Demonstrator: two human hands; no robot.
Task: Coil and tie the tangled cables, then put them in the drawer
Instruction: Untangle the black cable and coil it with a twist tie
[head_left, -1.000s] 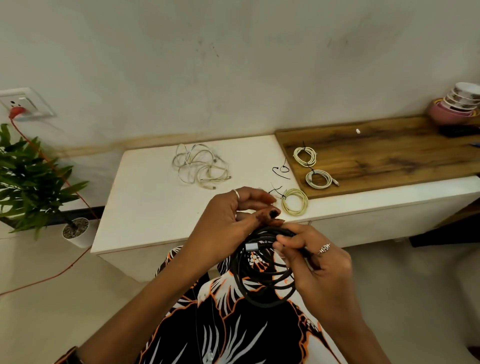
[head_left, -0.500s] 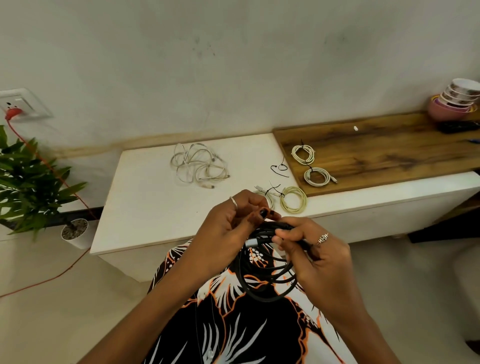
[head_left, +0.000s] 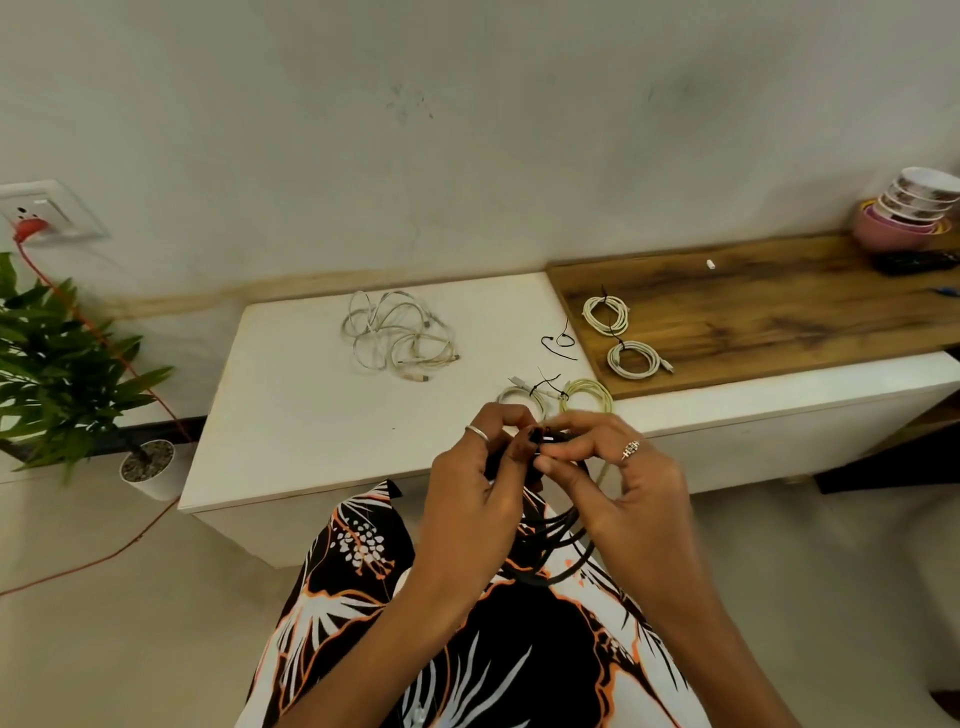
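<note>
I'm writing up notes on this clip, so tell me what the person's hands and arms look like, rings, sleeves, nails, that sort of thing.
Both forearms are bare, with no sleeves in view. The left hand wears a plain silver band on one finger and has dark polish on the thumbnail. The right hand wears a silver ring with a small ornate top. No watch or bracelet shows on either wrist.

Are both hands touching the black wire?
Touching. The head view shows the left hand and the right hand pinching the top of the black cable coil, fingers curled round it, loops hanging below.
</note>
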